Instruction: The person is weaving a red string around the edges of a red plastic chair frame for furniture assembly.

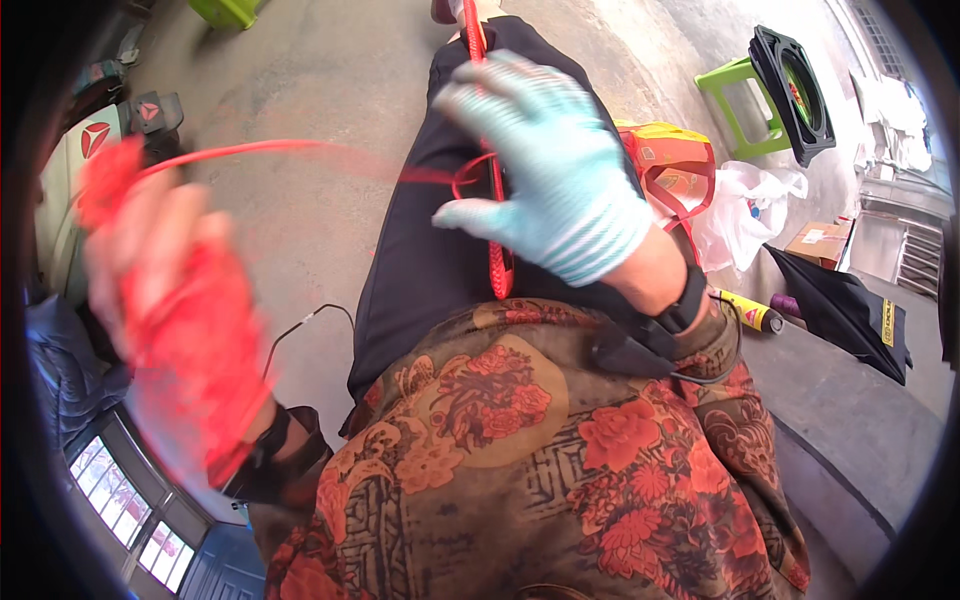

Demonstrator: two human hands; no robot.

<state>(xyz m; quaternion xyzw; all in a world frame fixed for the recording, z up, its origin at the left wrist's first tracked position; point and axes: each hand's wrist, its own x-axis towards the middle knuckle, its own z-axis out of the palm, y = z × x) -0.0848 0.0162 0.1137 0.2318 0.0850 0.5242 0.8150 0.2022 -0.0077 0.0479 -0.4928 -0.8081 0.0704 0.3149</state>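
Where the left hand point(165, 265) is: out at the left, red-gloved and badly blurred, well apart from the lap; its fingers look clamped on the cord point(235, 150), though the exact pinch is smeared.
Cord: red and thin, it spans rightward from that hand and fades into blur over the trousers point(405, 260); a small red loop point(466, 182), seemingly part of the same line, stands just beside the strip point(495, 270).
Step in hand: by my reading, a pull on the cord to take up slack at the strip; whether it passes through or around the strip, I cannot tell.
Strip: red, braided-looking, lengthwise over the lap, its lower end by the shirt point(520, 400) hem, its upper part near the top of the view, partly covered by the right hand point(550, 165).
Right hand: pale blue glove, back upward, thumb and fingers spread apart; whether the palm presses the strip is hidden.
Next move: it likely calls for a steady strip under the right hand and an even draw from the left, so the loop closes without snagging or twisting.
Right of the lap: an orange bag point(690, 160), a white bag point(735, 215), then a green stool point(738, 73) bearing a black frame point(775, 85).
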